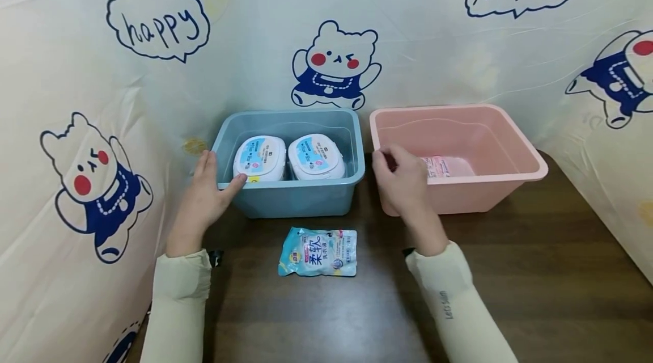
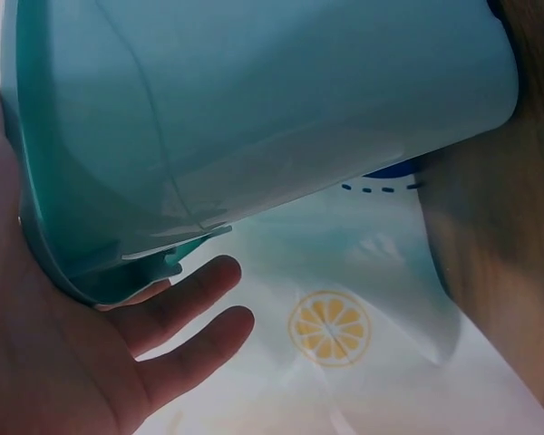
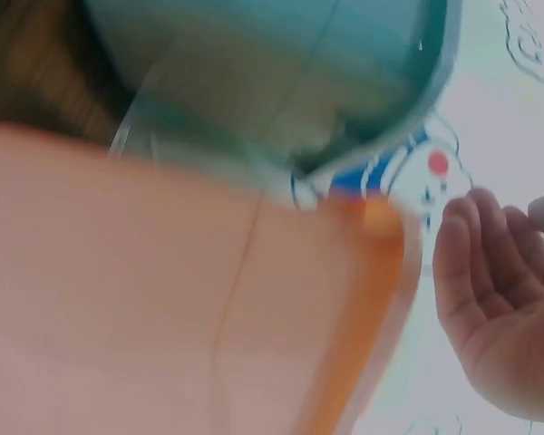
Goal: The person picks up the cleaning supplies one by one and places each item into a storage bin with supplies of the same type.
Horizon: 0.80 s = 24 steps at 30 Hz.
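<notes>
In the head view my left hand [image 1: 204, 195] rests against the left front corner of a light blue plastic bin [image 1: 293, 198]. Its thumb lies over the front rim, and the left wrist view shows other fingers stretched out past the rim. Two white lidded tubs [image 1: 260, 156] with blue labels sit side by side in this bin. Over the left front part of a pink bin [image 1: 459, 195] is my right hand [image 1: 403, 178], fingers loosely bent and nothing visible in them. A pink-and-white packet [image 1: 436, 167] lies inside the pink bin, partly hidden by that hand.
A light blue laundry detergent pouch [image 1: 318, 252] lies flat on the dark wooden table [image 1: 316, 317], in front of the blue bin. Behind and to both sides hangs a pale cloth [image 1: 255, 57] printed with cartoon bears. A narrow gap separates the two bins.
</notes>
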Available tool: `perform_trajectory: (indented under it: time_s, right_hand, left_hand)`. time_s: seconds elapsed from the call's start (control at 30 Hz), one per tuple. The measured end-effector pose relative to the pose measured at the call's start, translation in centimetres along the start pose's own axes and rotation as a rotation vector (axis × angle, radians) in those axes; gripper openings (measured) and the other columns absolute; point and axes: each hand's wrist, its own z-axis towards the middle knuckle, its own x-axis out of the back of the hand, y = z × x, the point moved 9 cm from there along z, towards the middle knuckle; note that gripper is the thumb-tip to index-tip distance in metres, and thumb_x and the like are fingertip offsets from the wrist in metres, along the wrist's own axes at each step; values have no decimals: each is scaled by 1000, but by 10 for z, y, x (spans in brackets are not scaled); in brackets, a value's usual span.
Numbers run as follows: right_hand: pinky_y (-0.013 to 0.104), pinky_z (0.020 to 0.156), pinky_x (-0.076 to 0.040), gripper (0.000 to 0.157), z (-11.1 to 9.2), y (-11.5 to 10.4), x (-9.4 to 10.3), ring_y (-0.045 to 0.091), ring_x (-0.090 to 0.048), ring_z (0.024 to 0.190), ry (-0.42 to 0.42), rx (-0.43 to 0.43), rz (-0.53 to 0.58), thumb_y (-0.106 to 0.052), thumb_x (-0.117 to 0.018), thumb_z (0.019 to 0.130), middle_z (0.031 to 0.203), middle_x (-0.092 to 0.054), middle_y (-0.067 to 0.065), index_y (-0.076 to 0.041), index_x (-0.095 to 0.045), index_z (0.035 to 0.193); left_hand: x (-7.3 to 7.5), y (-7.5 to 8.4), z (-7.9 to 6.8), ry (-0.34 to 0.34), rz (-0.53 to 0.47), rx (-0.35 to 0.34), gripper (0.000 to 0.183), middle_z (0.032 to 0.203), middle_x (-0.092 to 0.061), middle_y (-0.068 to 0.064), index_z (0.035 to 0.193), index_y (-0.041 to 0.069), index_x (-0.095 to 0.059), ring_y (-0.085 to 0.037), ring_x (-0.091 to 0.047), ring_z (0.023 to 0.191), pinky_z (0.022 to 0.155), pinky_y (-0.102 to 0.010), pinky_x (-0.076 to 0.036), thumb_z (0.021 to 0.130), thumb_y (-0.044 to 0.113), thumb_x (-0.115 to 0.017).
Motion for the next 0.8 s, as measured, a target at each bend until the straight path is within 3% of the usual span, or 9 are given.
perform_trajectory:
  time_s: [0.23, 0.4, 0.8]
  right_hand:
    - [25, 56, -42, 14, -10, 30, 42, 12, -51, 63, -77, -12, -17, -22, -59, 91, 68, -58, -5, -15, -66, 81]
    - [21, 61, -41, 13, -15, 45, 67, 9, -51, 68, -102, 10, -85, -22, -60, 91, 75, -61, -5, -13, -67, 84]
    - [22, 61, -35, 10, -14, 91, 154, 7, -46, 64, -20, 73, -331, -15, -63, 87, 70, -60, 0, -10, -67, 80]
  left_hand:
    - [-1, 0, 0, -7, -29, -5, 101, 156, 13, -11, 151, 10, 7, -47, -8, 137, 94, -72, -19, 85, 72, -38]
    - [-2, -3, -3, -3, -32, -4, 99, 156, 12, -10, 151, 11, 6, -48, -8, 137, 93, -73, -20, 86, 70, -39]
    - [-2, 0, -2, 3, -38, -19, 98, 156, 11, -12, 151, 11, 6, -48, -8, 137, 93, -73, -20, 87, 69, -39]
